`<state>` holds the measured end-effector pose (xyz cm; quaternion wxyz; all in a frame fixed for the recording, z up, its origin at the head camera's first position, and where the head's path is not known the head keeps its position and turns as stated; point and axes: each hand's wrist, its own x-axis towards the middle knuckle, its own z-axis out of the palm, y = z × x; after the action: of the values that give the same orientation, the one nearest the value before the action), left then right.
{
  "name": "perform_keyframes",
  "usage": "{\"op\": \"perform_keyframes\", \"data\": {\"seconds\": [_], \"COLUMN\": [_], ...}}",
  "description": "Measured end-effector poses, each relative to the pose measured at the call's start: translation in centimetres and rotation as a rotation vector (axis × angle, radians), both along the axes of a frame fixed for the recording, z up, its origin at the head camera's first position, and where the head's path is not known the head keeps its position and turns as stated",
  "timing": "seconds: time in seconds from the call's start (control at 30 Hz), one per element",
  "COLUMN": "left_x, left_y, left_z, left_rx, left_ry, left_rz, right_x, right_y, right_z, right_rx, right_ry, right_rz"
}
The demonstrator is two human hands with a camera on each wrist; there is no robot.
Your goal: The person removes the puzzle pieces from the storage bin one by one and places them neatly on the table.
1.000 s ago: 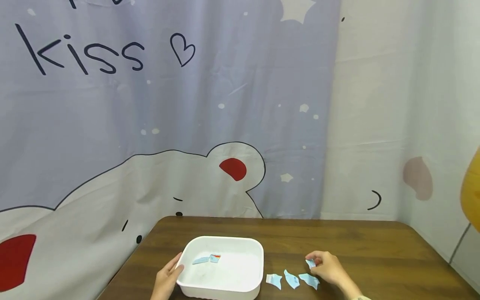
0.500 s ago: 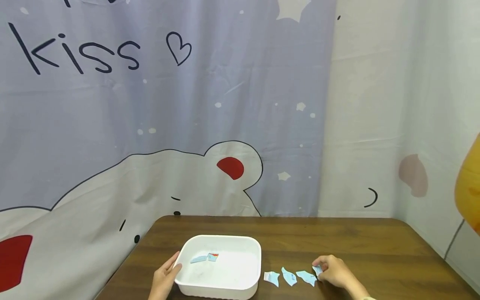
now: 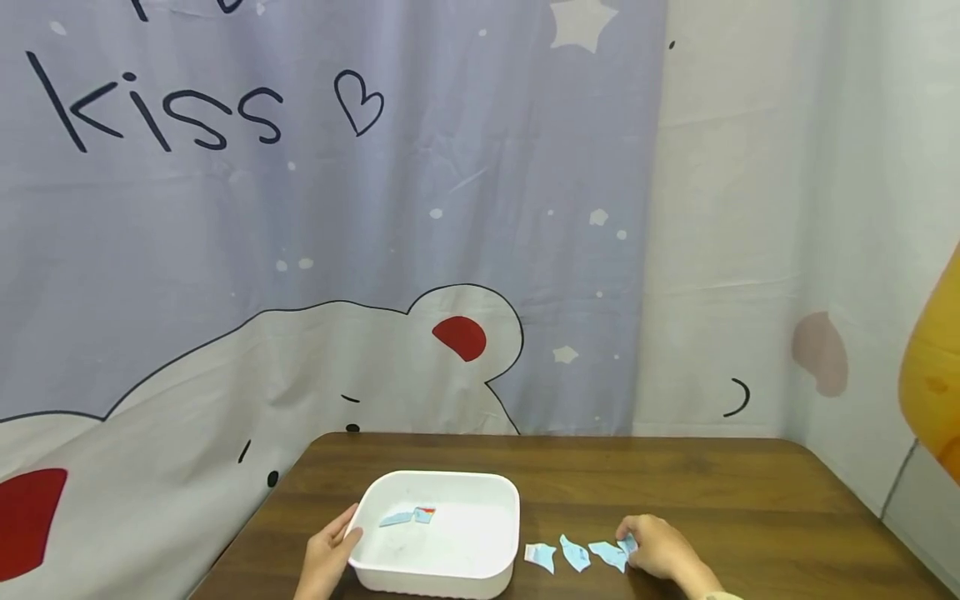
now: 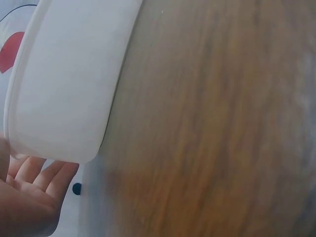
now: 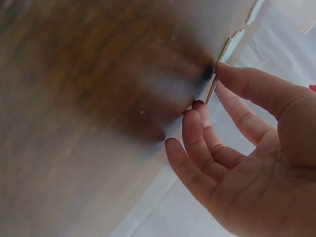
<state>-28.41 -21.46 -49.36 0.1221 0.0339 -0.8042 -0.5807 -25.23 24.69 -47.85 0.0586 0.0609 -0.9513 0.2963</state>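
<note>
In the head view my left hand [image 3: 326, 554] grips the left side of a white plastic tub [image 3: 513, 533], its thumb at the rim. The left wrist view shows the fingers [image 4: 54, 177] against the tub's end wall. My right hand [image 3: 660, 550] pinches a light blue puzzle piece [image 3: 628, 543] between thumb and fingertips, low over the table. This piece meets or overlaps the right end of another puzzle piece [image 3: 609, 556]; I cannot tell which. In the right wrist view the held piece [image 5: 211, 94] is seen edge-on, with the outer fingers loosely bent.
Left of that pair, a narrow blue piece [image 3: 575, 553] and a squarish blue piece [image 3: 540, 557] lie in a row on the brown wooden table [image 3: 570, 467]. Two pieces, one red-edged [image 3: 424, 515], lie inside the tub. A printed curtain [image 3: 450, 208] hangs behind the table.
My right hand has carried its puzzle piece from above the third piece in the row to its right side, then left against it. The left hand keeps its grip on the tub.
</note>
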Motion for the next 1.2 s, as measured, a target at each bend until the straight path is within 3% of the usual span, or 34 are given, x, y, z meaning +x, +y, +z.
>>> {"op": "perform_keyframes", "data": {"seconds": [0.33,1.0,1.2], "left_x": [0.02,-0.46,-0.32], "left_y": [-0.22,-0.37,-0.51], "left_z": [-0.19,0.06,0.05], "left_rx": [-0.033,0.012,0.044], "left_ry": [-0.02,-0.057,-0.041], "left_rz": [0.006,-0.005,-0.012], "right_x": [0.2,0.83,0.45], "right_y": [-0.46,0.03,0.21], "right_z": [0.16,-0.21,0.72], "right_rx": [0.054,0.08,0.089], "right_ry": [-0.014,-0.043,-0.031], "right_rz": [-0.046,-0.132,-0.149]}}
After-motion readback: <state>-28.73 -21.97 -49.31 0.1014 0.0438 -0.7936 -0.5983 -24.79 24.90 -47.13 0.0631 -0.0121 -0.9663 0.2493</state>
